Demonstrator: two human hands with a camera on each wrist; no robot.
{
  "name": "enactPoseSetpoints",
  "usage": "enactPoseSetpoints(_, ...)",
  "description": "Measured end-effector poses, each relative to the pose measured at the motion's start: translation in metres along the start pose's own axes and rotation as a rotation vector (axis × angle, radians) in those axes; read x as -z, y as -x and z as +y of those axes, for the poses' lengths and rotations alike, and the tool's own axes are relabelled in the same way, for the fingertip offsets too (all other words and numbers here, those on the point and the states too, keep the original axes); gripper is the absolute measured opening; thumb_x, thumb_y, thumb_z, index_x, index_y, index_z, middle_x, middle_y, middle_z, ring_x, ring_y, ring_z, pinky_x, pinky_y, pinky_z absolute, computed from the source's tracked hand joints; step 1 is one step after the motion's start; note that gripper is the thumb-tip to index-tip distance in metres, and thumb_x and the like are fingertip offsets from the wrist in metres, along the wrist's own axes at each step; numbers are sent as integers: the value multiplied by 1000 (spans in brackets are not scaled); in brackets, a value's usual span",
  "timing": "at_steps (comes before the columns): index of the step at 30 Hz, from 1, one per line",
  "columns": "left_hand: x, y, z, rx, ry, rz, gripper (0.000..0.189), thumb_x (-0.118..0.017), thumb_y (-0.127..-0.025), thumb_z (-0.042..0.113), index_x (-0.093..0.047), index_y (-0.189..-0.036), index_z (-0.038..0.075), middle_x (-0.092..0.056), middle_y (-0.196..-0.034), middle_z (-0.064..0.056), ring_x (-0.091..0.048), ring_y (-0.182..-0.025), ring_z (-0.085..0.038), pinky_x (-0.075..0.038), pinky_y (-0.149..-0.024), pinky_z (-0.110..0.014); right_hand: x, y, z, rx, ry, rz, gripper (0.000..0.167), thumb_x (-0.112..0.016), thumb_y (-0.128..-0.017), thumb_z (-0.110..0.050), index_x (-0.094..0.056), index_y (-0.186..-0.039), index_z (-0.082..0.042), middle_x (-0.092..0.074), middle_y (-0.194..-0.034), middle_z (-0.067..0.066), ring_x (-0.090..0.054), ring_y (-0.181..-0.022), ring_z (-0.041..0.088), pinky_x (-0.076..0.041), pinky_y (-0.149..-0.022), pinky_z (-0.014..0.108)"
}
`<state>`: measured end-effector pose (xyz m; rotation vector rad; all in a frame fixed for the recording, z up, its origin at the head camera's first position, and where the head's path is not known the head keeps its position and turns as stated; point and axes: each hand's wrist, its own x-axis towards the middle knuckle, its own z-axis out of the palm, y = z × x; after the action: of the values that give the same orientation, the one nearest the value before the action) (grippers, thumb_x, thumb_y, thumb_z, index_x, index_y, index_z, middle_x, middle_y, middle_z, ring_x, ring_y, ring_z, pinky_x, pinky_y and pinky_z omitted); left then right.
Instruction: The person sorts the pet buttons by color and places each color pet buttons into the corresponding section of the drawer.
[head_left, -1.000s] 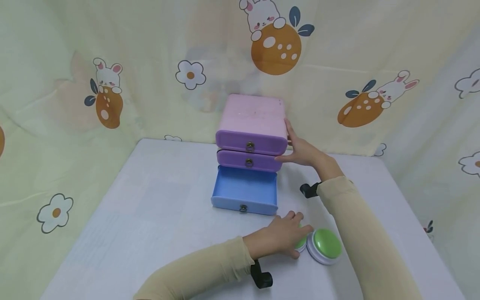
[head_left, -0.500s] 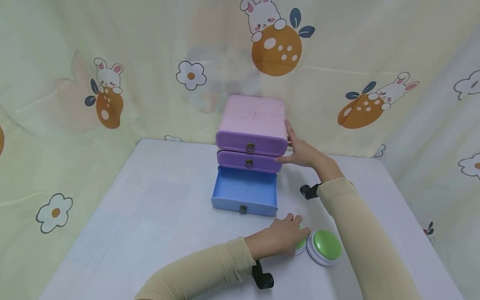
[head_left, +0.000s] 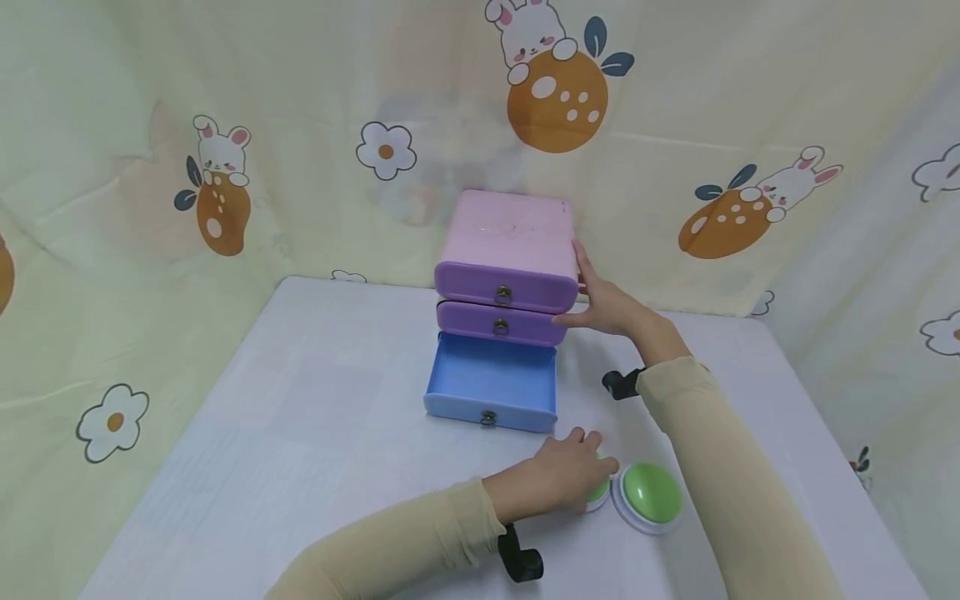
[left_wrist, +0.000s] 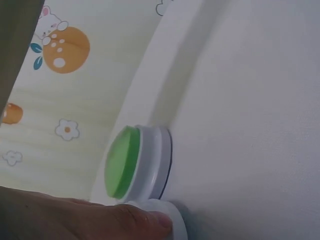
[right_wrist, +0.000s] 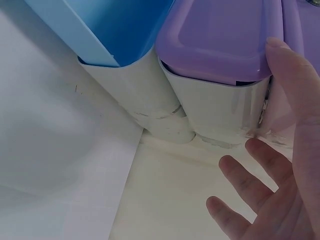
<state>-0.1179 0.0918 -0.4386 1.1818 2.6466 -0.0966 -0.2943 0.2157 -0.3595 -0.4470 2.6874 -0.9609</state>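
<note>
My left hand [head_left: 553, 473] curls over a green-topped push button [head_left: 599, 492] with a white base. In the left wrist view the thumb [left_wrist: 142, 222] lies along that white base, and the hand hides most of the button. Just right of it, a second green push button [head_left: 652, 493] sits on the table. My right hand [head_left: 611, 308] rests at the right side of a small pink and purple drawer unit [head_left: 510, 229]. Its thumb touches the purple front, while the other fingers [right_wrist: 240, 177] spread along the side. The bottom blue drawer [head_left: 491, 375] is pulled out, with nothing seen in it.
The drawer unit stands at the back of a white table [head_left: 300, 433], before a printed curtain [head_left: 300, 167]. Both purple drawers [head_left: 500, 323] are pushed in. A black strap end [head_left: 521, 557] hangs at the left wrist, another [head_left: 621, 383] at the right.
The left hand's fingers have drawn in closer around the push button. My right hand, the drawer unit and the second push button have kept their places.
</note>
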Motion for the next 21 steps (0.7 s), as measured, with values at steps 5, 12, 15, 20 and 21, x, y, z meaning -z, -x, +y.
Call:
enactPoseSetpoints(5, 6, 12, -9, 4, -10, 19, 65, -77, -76, 40, -48, -134, 39, -47, -133, 3, -46, -115, -14, -53, -80, -29, -1, -1, -1, 13, -1, 4, 125, -78, -76, -39, 30, -137, -51, -7, -161, 9, -24, -143, 37, -26, -108, 64)
enactPoseSetpoints(12, 16, 26, -26, 35, 46, 67, 63, -79, -75, 38, -50, -132, 36, -49, -129, 1, -47, -113, -15, -55, -77, -30, -1, -1, 1, 20, 10, 19, 126, -79, -75, -39, 30, -138, -49, -10, -160, 11, -26, -141, 38, -28, -107, 64)
enactPoseSetpoints(15, 21, 32, -31, 42, 71, 97, 65, -81, -73, 36, -52, -131, 34, -51, -126, 1, -49, -110, -15, -55, -75, -29, -1, -1, 1, 18, 14, 17, 125, -79, -76, -38, 30, -138, -49, -11, -160, 12, -26, -141, 38, -28, -107, 64)
enactPoseSetpoints(20, 32, 41, -39, 51, 110, 121, 65, -80, -74, 36, -52, -132, 32, -51, -127, -1, -47, -109, -15, -54, -74, -27, -1, -1, 0, 27, 8, 10, 125, -78, -76, -39, 30, -139, -46, -9, -160, 12, -26, -141, 40, -27, -107, 65)
enactPoseSetpoints(21, 34, 43, -41, 56, 120, 121, 65, -80, -74, 36, -51, -132, 32, -51, -127, -1, -47, -110, -16, -54, -74, -27, -2, -1, 0, 30, 10, 10, 125, -78, -77, -39, 30, -140, -46, -8, -160, 11, -26, -141, 40, -27, -107, 65)
